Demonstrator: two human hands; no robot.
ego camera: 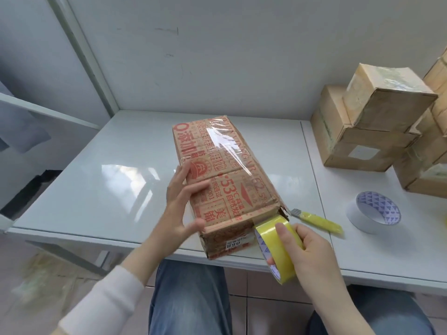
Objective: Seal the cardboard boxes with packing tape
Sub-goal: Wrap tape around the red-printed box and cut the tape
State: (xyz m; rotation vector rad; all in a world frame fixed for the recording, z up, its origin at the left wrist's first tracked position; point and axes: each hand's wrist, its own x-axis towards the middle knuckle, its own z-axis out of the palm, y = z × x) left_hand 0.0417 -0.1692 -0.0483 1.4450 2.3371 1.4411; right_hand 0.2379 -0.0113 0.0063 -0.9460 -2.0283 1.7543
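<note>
Your left hand (183,197) lies flat-fingered on printed carton (225,170) at table (108,189) near edge; right hand (312,252) grips yellow tape roll (273,234)

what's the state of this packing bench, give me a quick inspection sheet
surface: white glossy table
job's things: printed box at the near edge, clear tape strip along its top; yellow tape roll at its near end; taped brown boxes stacked at right
clutter: yellow utility knife, white tape roll
grippers: left hand rests open on the printed box; right hand grips the yellow tape roll
cables: nothing seen
surroundings: white wall behind
</note>
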